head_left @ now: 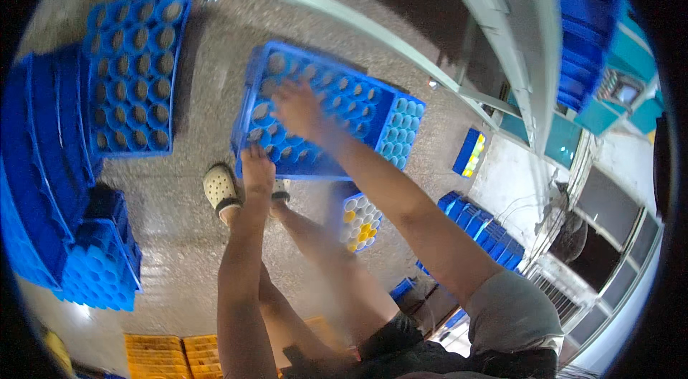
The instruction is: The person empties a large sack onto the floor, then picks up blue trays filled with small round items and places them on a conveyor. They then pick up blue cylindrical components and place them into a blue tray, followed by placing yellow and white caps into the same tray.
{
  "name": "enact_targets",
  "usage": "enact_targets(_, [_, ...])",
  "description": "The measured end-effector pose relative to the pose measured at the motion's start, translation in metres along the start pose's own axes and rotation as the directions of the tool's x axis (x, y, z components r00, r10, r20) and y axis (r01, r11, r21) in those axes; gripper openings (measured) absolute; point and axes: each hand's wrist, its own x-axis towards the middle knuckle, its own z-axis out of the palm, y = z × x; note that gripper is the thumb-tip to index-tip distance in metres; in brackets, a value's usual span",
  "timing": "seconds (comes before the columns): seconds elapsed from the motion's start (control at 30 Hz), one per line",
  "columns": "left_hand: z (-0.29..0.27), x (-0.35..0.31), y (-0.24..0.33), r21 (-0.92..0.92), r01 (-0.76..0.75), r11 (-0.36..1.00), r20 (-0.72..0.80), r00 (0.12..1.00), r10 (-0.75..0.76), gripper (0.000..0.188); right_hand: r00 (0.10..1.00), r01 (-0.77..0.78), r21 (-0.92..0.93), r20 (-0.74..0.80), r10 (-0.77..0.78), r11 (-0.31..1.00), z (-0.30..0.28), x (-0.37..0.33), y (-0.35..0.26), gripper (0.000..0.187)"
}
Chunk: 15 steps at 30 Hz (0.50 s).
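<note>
A blue plastic crate (315, 170) stands on the floor in front of me, with a blue tray of round openings (344, 117) inside it. My left hand (258, 169) is at the crate's near left corner, its fingers closed over the rim. Stretched out above the tray's left half is my right hand (299, 112), somewhat blurred, fingers apart and nothing visible in them. Whether its fingertips touch the tray I cannot tell. Against the crate's right side are rows of light blue cups or tubes (401, 131).
Another blue tray of round openings (132, 78) lies at left, beside stacked blue crates (46, 121). White and yellow cylinders (360, 225) fill a container near my leg. A pale green metal frame (344, 17) crosses the far side. Orange crates (158, 357) lie at lower left.
</note>
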Motion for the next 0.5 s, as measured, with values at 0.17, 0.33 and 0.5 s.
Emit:
enact_targets(0.17, [-0.150, -0.058, 0.047, -0.357, -0.058, 0.932, 0.025, 0.997, 0.072, 0.024, 0.917, -0.364, 0.664, 0.377, 0.129, 0.653, -0.039, -0.150, -0.007, 0.031])
enact_targets(0.33, [-0.388, -0.093, 0.085, -0.412, -0.022, 0.911, 0.274, 0.950, 0.147, 0.044, 0.718, -0.356, 0.342, 0.696, 0.020, 0.870, -0.108, -0.299, -0.002, 0.045])
enact_targets(0.5, [-0.599, -0.014, 0.111, -0.633, -0.260, 0.730, -0.268, 0.957, 0.109, 0.046, 0.836, -0.522, 0.844, 0.534, 0.122, -0.121, -0.340, -0.309, 0.094, 0.049])
